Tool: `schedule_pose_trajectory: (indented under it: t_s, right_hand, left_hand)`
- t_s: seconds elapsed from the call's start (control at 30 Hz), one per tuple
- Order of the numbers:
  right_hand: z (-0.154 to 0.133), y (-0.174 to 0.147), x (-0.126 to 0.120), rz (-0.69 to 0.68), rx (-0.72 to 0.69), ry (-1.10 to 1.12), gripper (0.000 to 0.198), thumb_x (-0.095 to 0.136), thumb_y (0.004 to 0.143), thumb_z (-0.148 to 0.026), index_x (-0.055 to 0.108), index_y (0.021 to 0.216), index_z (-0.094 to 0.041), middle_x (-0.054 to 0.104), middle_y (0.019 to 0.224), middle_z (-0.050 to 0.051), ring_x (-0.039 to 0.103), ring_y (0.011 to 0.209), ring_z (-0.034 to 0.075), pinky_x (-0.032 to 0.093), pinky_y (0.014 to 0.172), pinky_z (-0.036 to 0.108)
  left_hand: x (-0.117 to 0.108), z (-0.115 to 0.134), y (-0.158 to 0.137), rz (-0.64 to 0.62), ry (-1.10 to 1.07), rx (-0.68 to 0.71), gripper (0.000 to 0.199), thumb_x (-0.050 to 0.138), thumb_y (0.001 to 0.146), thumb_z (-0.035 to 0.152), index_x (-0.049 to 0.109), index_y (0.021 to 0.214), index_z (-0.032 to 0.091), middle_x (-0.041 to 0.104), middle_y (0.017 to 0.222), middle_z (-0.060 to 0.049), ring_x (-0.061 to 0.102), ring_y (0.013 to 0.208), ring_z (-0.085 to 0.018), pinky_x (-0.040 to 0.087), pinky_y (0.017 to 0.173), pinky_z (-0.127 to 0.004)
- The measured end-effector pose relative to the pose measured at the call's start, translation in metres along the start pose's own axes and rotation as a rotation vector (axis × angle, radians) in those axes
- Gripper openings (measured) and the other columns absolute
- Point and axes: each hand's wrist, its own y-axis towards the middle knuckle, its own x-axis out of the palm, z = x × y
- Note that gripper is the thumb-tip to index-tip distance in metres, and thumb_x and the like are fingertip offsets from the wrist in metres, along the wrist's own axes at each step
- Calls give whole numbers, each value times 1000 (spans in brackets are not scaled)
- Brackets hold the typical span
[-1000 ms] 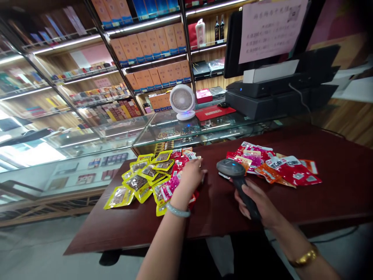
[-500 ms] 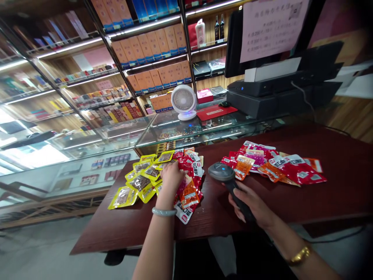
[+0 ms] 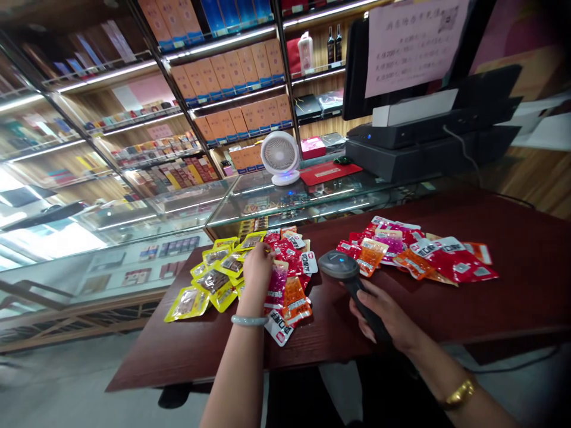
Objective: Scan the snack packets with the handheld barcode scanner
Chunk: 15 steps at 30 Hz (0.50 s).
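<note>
My right hand [image 3: 387, 312] is wrapped around the handle of a dark grey barcode scanner [image 3: 339, 265], its head raised over the table with a small blue light on top. My left hand [image 3: 257, 268] lies between yellow-edged snack packets [image 3: 214, 278] and a heap of red, purple and orange snack packets [image 3: 297, 297]. Its fingers are curled over the packets, and what they pinch, if anything, is hidden. Beyond the scanner, to the right, lies another pile of red and orange snack packets [image 3: 461, 261].
The packets lie on a dark red-brown table [image 3: 357, 351]. A glass display counter [image 3: 250, 199] with a white fan [image 3: 280, 153] and a red mat [image 3: 330, 172] stands behind. A monitor and dark till [image 3: 392, 151] are back right. Shelves of boxes [image 3: 227, 71] line the wall.
My left hand has drawn slightly left, its fingers more curled. The purple and orange packets beside it have shifted and show more fully. My right hand and the scanner stay nearly still.
</note>
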Motion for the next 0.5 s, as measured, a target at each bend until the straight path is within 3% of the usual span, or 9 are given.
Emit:
schedule_pose_trajectory:
  t_s: [0.27, 0.4, 0.5]
  right_hand:
    - [-1, 1, 2, -23, -17, -1, 35, 63, 87, -50, 49, 102, -22, 54, 61, -7, 46, 34, 5, 37, 33, 16]
    - [0, 0, 1, -18, -13, -1, 35, 63, 87, -50, 48, 103, -22, 54, 61, -7, 45, 34, 5, 37, 32, 15]
    - [1, 0, 0, -19, -10, 14, 34, 62, 88, -49, 48, 103, -22, 54, 61, -7, 45, 34, 4, 37, 33, 15]
  left_hand:
    - [-8, -3, 5, -35, -139, -19, 13, 63, 79, 33, 65, 82, 21, 68, 74, 1, 60, 69, -14, 38, 62, -24]
    - [-7, -6, 1, -183, -140, -11, 30, 52, 87, 47, 64, 85, 20, 67, 71, -1, 60, 66, -16, 40, 62, -26]
    - [-14, -11, -17, -220, -47, 31, 37, 49, 88, 55, 63, 94, 20, 70, 84, -4, 64, 77, -19, 42, 67, -28]
